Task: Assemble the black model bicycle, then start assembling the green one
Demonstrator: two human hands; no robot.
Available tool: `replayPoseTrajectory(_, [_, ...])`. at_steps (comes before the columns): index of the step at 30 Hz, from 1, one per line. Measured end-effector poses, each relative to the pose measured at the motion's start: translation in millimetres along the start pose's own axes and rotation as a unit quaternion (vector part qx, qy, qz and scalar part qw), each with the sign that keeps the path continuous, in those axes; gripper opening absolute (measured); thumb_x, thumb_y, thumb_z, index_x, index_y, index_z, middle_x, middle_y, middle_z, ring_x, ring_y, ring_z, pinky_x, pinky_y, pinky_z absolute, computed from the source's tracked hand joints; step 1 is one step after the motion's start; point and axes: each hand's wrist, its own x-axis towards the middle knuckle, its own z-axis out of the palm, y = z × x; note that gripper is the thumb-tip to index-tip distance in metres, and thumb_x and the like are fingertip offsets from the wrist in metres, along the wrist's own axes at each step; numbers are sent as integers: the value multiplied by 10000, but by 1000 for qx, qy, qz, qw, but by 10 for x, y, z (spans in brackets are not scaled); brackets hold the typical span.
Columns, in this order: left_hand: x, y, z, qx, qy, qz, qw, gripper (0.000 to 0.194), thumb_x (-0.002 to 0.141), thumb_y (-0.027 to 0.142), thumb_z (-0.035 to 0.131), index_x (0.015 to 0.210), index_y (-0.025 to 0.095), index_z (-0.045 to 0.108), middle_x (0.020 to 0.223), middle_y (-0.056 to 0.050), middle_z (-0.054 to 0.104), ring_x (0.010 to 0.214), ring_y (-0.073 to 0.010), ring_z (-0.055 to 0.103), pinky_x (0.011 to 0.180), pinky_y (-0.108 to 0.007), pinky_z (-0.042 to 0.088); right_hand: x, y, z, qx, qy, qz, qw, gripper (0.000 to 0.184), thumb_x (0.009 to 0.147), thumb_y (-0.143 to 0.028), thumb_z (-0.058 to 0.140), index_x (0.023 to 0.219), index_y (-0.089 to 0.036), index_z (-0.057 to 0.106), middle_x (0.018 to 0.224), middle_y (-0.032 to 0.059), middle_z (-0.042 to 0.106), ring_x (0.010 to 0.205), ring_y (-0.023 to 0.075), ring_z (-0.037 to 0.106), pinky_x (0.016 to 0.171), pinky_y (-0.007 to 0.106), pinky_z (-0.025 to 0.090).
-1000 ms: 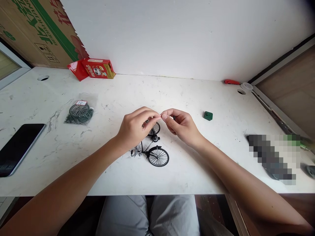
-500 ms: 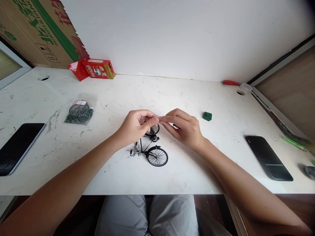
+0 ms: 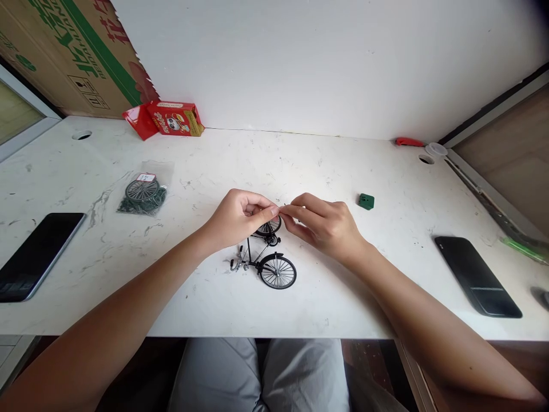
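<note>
A small black model bicycle [image 3: 278, 272] lies on the white table in front of me, its handlebar to the left. One spoked wheel is toward me; the other is partly covered by my fingers. My left hand [image 3: 242, 217] is closed in a pinch over that far wheel. Opposite it, my right hand [image 3: 323, 223] pinches too, its fingertips meeting or nearly meeting those of the left. Whatever small piece lies between the fingertips is too small or hidden to name.
A clear bag of dark green parts [image 3: 143, 193] lies left, beyond a phone [image 3: 38, 254]. A red box [image 3: 175, 119] stands at the back. To the right are a green block [image 3: 366, 201], another phone [image 3: 477, 276] and a red-handled object [image 3: 409, 141].
The whole view has shifted slightly, so everything sits a little further right. Both hands stay pinched together over the bicycle's far wheel, with only slight finger movement.
</note>
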Motion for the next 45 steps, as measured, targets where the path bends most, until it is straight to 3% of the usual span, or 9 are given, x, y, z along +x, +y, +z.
replayPoseTrajectory(6, [19, -16, -18, 35, 4, 6, 999, 265, 971, 405, 688, 905, 181, 812, 900, -74, 810, 826, -204, 749, 741, -312, 588, 9, -25, 27, 61, -16, 79, 995, 157, 1007, -260, 628, 1007, -232, 781, 889, 41, 737, 619, 119, 570, 483, 304, 361])
replayPoseTrajectory(10, [90, -138, -193, 169, 48, 38, 984, 224, 956, 387, 708, 1040, 203, 806, 1025, -75, 789, 839, -189, 698, 789, -336, 564, 23, 22, 131, 195, 6, 140, 971, 126, 968, -215, 657, 945, -194, 779, 887, 53, 727, 705, 134, 639, 576, 292, 462])
replayPoseTrajectory(13, [138, -259, -329, 220, -2, 44, 975, 196, 929, 332, 735, 1083, 230, 803, 1178, -82, 743, 987, -206, 687, 870, -351, 552, 13, 67, 219, 275, -38, 180, 944, 116, 949, -226, 672, 900, -187, 769, 841, 41, 727, 712, 136, 643, 614, 287, 473])
replayPoseTrajectory(17, [169, -363, -380, 203, -55, 19, 977, 173, 914, 327, 752, 1055, 246, 810, 1175, -72, 732, 1085, -225, 673, 904, -357, 538, -8, 86, 254, 325, -121, 232, 909, 153, 974, -298, 651, 962, -180, 748, 801, 23, 752, 653, 117, 609, 632, 277, 465])
replayPoseTrajectory(23, [172, -365, -290, 207, -59, 56, 975, 107, 946, 285, 700, 919, 209, 771, 1030, -62, 743, 984, -208, 677, 883, -351, 519, -5, 46, 225, 316, -141, 240, 907, 153, 981, -313, 643, 989, -187, 730, 852, 24, 768, 625, 101, 572, 613, 262, 440])
replayPoseTrajectory(30, [98, -265, -229, 170, -39, 13, 985, 133, 1010, 316, 586, 990, 217, 673, 925, -41, 728, 792, -181, 665, 697, -308, 501, 30, -47, 205, 357, -117, 273, 886, 128, 973, -301, 637, 979, -191, 701, 826, 20, 734, 654, 108, 568, 611, 271, 441])
replayPoseTrajectory(34, [104, -294, -198, 105, -63, 3, 993, 132, 1010, 335, 581, 992, 224, 648, 932, -36, 704, 751, -163, 641, 645, -286, 482, 26, -51, 216, 363, -101, 277, 884, 98, 948, -266, 646, 952, -185, 702, 783, 10, 695, 628, 97, 505, 582, 272, 405])
replayPoseTrajectory(38, [137, -338, -178, 62, -91, -16, 994, 128, 998, 332, 609, 969, 214, 651, 944, -37, 709, 799, -164, 666, 677, -283, 502, 15, -24, 243, 359, -98, 280, 885, 61, 916, -222, 654, 931, -181, 697, 754, -9, 661, 604, 84, 464, 567, 267, 388])
replayPoseTrajectory(45, [128, -300, -194, 23, -90, -20, 996, 253, 952, 443, 710, 1020, 202, 748, 1044, -82, 756, 876, -198, 730, 728, -319, 553, 21, -26, 213, 342, -76, 267, 898, 33, 919, -209, 650, 927, -193, 677, 755, -18, 644, 580, 76, 464, 536, 263, 386])
